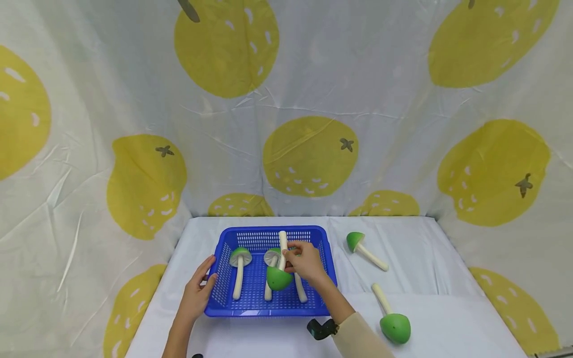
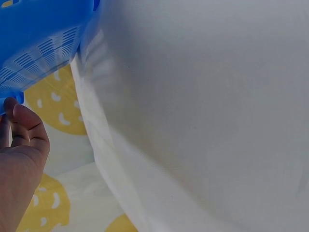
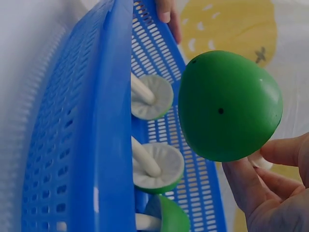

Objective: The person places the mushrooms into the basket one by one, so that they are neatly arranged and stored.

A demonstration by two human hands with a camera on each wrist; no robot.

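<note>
A blue slotted basket (image 1: 224, 293) sits on the white table. My left hand (image 1: 207, 276) holds its left rim, thumb over the edge; in the left wrist view my left hand (image 2: 19, 121) touches the basket wall (image 2: 38, 43). My right hand (image 1: 293, 256) pinches the pale stem of a toy mushroom whose green cap (image 1: 278, 278) hangs downward over the basket. In the right wrist view that cap (image 3: 229, 106) fills the middle, my right hand (image 3: 263, 162) behind it. Three other mushrooms lie in the basket, among them two (image 1: 240, 256) (image 1: 271, 257) with their gills up.
Two more green-capped mushrooms lie on the table right of the basket, one (image 1: 358, 242) farther back and one (image 1: 395, 325) near the front edge. A lemon-print cloth (image 1: 309, 154) walls in the table at the back and both sides.
</note>
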